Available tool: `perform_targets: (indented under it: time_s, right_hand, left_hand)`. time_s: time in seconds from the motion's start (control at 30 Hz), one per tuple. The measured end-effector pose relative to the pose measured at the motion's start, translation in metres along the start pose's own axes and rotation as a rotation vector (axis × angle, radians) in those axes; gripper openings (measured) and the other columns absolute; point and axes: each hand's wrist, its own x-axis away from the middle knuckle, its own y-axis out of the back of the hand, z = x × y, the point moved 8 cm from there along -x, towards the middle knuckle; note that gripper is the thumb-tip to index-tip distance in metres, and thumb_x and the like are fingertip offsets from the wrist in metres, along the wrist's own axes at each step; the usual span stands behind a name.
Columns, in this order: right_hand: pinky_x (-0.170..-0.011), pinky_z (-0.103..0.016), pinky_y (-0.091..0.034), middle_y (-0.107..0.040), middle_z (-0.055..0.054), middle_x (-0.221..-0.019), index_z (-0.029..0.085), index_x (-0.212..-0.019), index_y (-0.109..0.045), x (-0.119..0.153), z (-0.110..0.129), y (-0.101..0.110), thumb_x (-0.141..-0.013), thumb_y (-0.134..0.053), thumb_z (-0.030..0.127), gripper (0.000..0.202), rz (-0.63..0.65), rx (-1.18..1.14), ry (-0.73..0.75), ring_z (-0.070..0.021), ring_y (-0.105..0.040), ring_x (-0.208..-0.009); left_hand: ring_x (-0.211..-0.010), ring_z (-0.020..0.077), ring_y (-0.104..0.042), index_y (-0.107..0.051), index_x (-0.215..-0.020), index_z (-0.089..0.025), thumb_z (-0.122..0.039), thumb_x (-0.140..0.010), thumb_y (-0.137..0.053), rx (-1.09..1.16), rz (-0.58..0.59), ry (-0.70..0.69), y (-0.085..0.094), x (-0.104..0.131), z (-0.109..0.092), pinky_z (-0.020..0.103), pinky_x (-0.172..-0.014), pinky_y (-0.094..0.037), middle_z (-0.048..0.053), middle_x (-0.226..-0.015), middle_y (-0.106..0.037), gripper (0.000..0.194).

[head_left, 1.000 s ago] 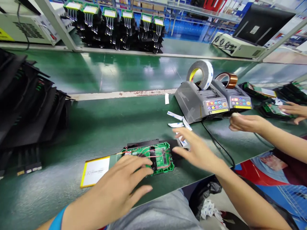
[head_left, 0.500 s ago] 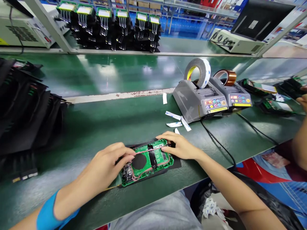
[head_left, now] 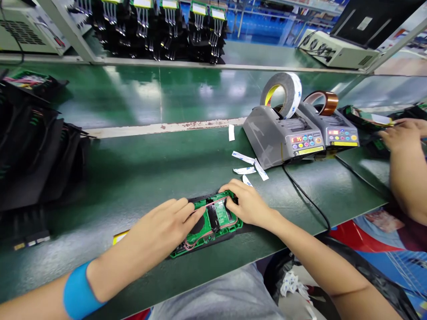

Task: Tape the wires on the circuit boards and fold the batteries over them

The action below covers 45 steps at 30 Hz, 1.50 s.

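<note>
A green plastic housing (head_left: 203, 242) with a circuit board and a black strip (head_left: 212, 217) across it lies flat on the bench. Pink wires (head_left: 218, 227) run along its long sides. My left hand (head_left: 170, 224) reaches over its left end, fingers bent and pressed together at the pink wire on the far side; it covers the small electronics there. At the right end, my right hand (head_left: 247, 202) grips the housing, fingers at the far corner and thumb inside near the wire. Under the housing is a dark sheet, partly seen. A yellow-edged piece (head_left: 120, 236) shows beside my left wrist.
Two tape dispensers (head_left: 283, 135) with tape rolls stand at the right, cables trailing forward. White tape strips (head_left: 245, 170) lie before them. Black covers (head_left: 40, 151) are stacked at left. Another person's hand (head_left: 405, 133) works at far right. More units (head_left: 156, 31) fill the back shelf.
My left hand has moved right and over the housing, its fingertips sliding along the wire. My right hand stays at the right end. The other person's hand has come further into view.
</note>
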Motion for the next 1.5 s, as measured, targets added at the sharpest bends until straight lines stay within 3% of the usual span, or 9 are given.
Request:
perform_targets:
  time_s: [0.13,0.37,0.6,0.83,1.1,1.2,1.33,1.43,1.5]
  right_hand:
    - [-0.073,-0.028,-0.044,-0.058,-0.002,-0.089,0.018,-0.094,-0.059,-0.004,0.001,-0.003,-0.076,-0.048,0.003,0.026,0.042,0.061,-0.068,-0.015,-0.054,-0.078]
    - [-0.072,-0.027,-0.041,-0.057,-0.001,-0.089,0.019,-0.093,-0.057,-0.005,-0.001,-0.004,-0.076,-0.048,0.003,0.025,0.055,0.076,-0.089,-0.0144,-0.053,-0.079]
    - [-0.072,-0.029,-0.044,-0.06,-0.002,-0.09,0.019,-0.093,-0.057,-0.009,0.0,-0.005,-0.075,-0.048,0.004,0.025,0.101,0.114,-0.059,-0.0157,-0.055,-0.08]
    - [-0.098,-0.04,-0.04,-0.057,-0.008,-0.122,0.02,-0.114,-0.059,0.003,0.037,0.011,-0.091,-0.052,0.024,0.024,0.078,0.206,0.249,-0.0224,-0.048,-0.111]
    - [-0.096,-0.046,-0.04,-0.054,-0.007,-0.13,0.021,-0.121,-0.058,0.016,0.045,-0.003,-0.093,-0.047,0.047,0.04,0.17,0.365,0.348,-0.0265,-0.046,-0.113]
    - [-0.095,-0.047,-0.039,-0.056,-0.007,-0.129,0.019,-0.12,-0.058,0.015,0.049,-0.005,-0.093,-0.044,0.052,0.045,0.193,0.442,0.395,-0.0274,-0.047,-0.111]
    - [-0.094,-0.046,-0.039,-0.057,-0.007,-0.127,0.014,-0.116,-0.06,0.011,0.057,-0.007,-0.092,-0.043,0.054,0.049,0.225,0.489,0.453,-0.0272,-0.047,-0.109]
    - [-0.09,-0.044,-0.041,-0.059,-0.009,-0.123,0.012,-0.11,-0.061,0.008,0.058,-0.011,-0.092,-0.043,0.054,0.049,0.233,0.497,0.471,-0.0261,-0.05,-0.103]
    - [-0.087,-0.043,-0.042,-0.06,-0.01,-0.119,0.013,-0.109,-0.062,0.007,0.058,-0.013,-0.092,-0.042,0.056,0.049,0.223,0.487,0.467,-0.0249,-0.051,-0.097]
  left_hand:
    - [-0.072,0.0217,-0.051,-0.058,-0.122,-0.013,-0.009,-0.085,-0.047,-0.079,0.048,-0.028,-0.003,-0.012,-0.002,0.034,-0.06,-0.039,0.004,-0.078,-0.056,0.039]
    - [-0.07,0.0205,-0.05,-0.06,-0.119,-0.015,-0.01,-0.083,-0.052,-0.109,0.07,-0.004,-0.007,-0.019,0.001,0.034,-0.059,-0.034,0.004,-0.076,-0.055,0.037]
    - [-0.069,0.0214,-0.049,-0.055,-0.128,-0.016,-0.009,-0.08,-0.053,-0.187,0.098,0.014,-0.014,-0.021,-0.005,0.034,-0.056,-0.029,0.004,-0.074,-0.055,0.048]
    - [-0.072,0.0218,-0.048,-0.057,-0.122,-0.017,-0.006,-0.084,-0.042,-0.171,0.049,0.077,-0.013,-0.014,-0.006,0.035,-0.059,-0.03,0.006,-0.079,-0.053,0.041]
    - [-0.073,0.022,-0.052,-0.06,-0.116,-0.012,-0.003,-0.086,-0.04,-0.017,0.017,0.12,-0.011,-0.011,-0.005,0.035,-0.063,-0.037,0.006,-0.081,-0.058,0.037]
    - [-0.078,0.0217,-0.054,-0.054,-0.124,-0.015,-0.008,-0.091,-0.04,0.14,0.012,0.158,-0.012,0.0,0.001,0.036,-0.068,-0.041,0.005,-0.088,-0.062,0.037]
    - [-0.096,0.0207,-0.055,-0.032,-0.142,-0.025,-0.031,-0.096,-0.044,0.397,-0.087,0.3,-0.007,0.033,0.016,0.038,-0.084,-0.046,0.004,-0.108,-0.062,0.048]
    - [-0.122,0.0246,-0.045,-0.019,-0.147,-0.029,-0.042,-0.089,-0.055,0.478,-0.095,0.421,-0.015,0.068,0.027,0.042,-0.1,-0.044,0.006,-0.135,-0.048,0.07]
    - [-0.127,0.0304,-0.042,-0.014,-0.148,-0.028,-0.046,-0.077,-0.067,0.47,-0.051,0.519,-0.028,0.091,0.036,0.044,-0.099,-0.046,0.01,-0.144,-0.036,0.091]
